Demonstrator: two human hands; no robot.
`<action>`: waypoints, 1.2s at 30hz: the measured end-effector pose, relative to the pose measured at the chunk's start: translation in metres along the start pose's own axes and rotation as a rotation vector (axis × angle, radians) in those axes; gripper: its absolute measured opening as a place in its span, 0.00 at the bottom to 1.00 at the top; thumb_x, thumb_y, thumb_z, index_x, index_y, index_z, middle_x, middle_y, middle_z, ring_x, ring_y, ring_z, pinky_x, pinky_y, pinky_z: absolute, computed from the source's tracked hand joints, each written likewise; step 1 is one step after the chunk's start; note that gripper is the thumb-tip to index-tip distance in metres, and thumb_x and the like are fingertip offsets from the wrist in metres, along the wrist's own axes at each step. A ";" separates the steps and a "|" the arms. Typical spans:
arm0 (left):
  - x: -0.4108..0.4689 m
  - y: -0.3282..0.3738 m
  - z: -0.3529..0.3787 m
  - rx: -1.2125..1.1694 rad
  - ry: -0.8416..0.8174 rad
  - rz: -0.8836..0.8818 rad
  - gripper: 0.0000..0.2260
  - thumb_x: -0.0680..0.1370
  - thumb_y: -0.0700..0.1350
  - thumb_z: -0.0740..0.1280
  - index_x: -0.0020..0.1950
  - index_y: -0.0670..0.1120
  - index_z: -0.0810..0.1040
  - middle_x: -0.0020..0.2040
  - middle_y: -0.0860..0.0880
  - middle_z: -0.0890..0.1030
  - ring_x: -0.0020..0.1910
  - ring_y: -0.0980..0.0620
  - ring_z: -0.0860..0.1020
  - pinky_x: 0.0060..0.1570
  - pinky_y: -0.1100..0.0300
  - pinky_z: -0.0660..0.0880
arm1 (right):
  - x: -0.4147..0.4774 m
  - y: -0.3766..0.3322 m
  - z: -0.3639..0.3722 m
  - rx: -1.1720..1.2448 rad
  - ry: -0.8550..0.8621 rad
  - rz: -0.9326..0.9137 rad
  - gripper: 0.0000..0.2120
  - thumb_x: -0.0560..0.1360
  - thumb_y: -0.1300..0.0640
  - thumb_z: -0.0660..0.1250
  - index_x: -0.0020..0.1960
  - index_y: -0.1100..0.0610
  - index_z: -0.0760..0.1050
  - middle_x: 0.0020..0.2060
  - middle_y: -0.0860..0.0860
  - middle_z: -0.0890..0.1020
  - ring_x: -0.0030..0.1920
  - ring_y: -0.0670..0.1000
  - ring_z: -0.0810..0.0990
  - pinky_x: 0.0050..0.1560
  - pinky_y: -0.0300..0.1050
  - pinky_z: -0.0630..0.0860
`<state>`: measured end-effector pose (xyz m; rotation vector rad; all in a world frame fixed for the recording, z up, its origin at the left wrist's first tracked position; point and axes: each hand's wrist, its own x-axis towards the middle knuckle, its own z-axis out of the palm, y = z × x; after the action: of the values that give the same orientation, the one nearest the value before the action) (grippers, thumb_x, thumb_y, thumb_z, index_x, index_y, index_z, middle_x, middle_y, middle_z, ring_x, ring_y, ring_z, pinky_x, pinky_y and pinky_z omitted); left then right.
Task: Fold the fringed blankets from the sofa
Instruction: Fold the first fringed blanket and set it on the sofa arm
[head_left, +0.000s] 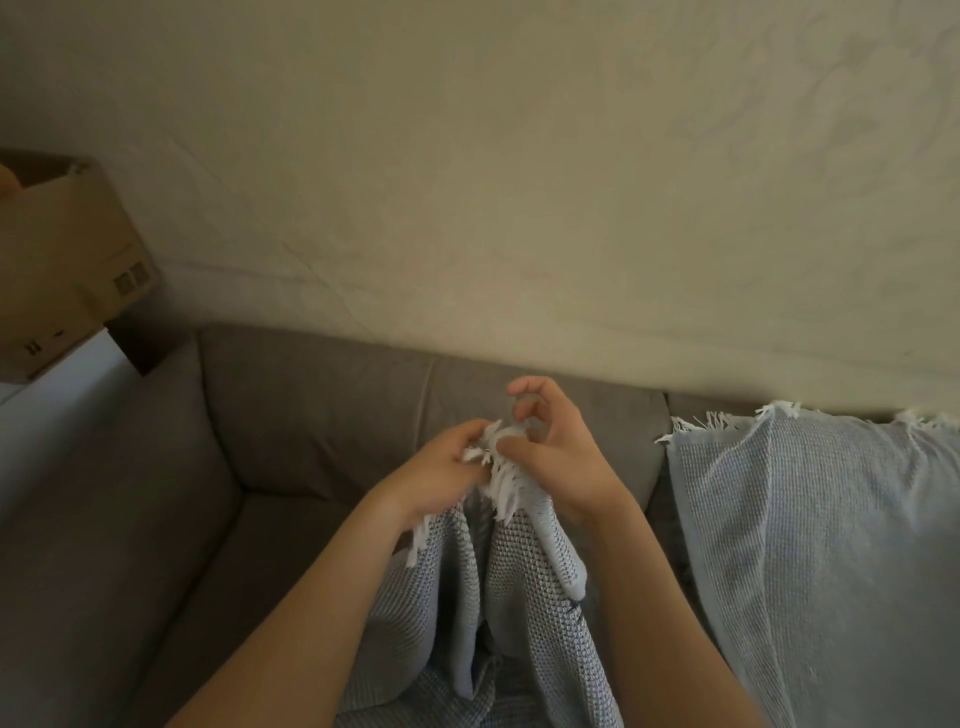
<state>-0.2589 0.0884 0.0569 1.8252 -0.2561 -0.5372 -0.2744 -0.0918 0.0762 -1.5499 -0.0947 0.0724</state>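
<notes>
Head camera view, looking down at a grey sofa (291, 415) set against a pale wall. I see both hands raised in front of the sofa's back cushion, meeting at the white fringe of a light blue waffle-weave blanket (519, 597). My left hand (441, 478) is curled shut on the fringed edge, tassels poking out beside its fingers. My right hand (556, 457) touches the same edge just beside it: thumb and lower fingers pinch the cloth, while the index finger arches loose above. From the hands the blanket hangs down in two bunched folds over the sofa's seat. A second blanket (810, 545), the same weave and fringe, lies draped over the sofa's back on the right, untouched. A cardboard box (67, 270) sits beyond the sofa's left arm.

I judge this as matching two corners. To do it well I would align the fringes evenly, pinch both layers firmly, then slide the hands apart along the edge so the cloth hangs flat.
</notes>
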 end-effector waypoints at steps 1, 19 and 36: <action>0.003 -0.001 0.000 0.051 0.007 0.032 0.13 0.82 0.44 0.70 0.64 0.59 0.81 0.58 0.55 0.86 0.59 0.53 0.85 0.63 0.46 0.80 | -0.001 0.000 -0.002 -0.007 -0.014 -0.010 0.26 0.71 0.72 0.71 0.62 0.48 0.76 0.48 0.53 0.73 0.41 0.54 0.72 0.41 0.53 0.72; 0.021 0.000 -0.015 0.457 0.504 0.129 0.15 0.85 0.48 0.64 0.39 0.46 0.76 0.32 0.50 0.81 0.32 0.51 0.81 0.34 0.49 0.76 | 0.006 0.020 -0.020 -0.971 0.234 0.031 0.19 0.70 0.71 0.61 0.28 0.55 0.58 0.24 0.49 0.64 0.27 0.51 0.60 0.28 0.44 0.54; 0.023 -0.008 -0.016 0.395 0.511 0.090 0.21 0.84 0.52 0.65 0.33 0.46 0.70 0.28 0.49 0.72 0.26 0.52 0.69 0.31 0.53 0.67 | 0.000 0.019 -0.004 -1.138 0.160 0.000 0.23 0.75 0.28 0.62 0.50 0.48 0.72 0.38 0.44 0.81 0.38 0.51 0.80 0.39 0.47 0.76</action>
<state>-0.2318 0.0939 0.0480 2.2497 -0.0954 0.0622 -0.2734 -0.0952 0.0574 -2.6836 0.0011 -0.1335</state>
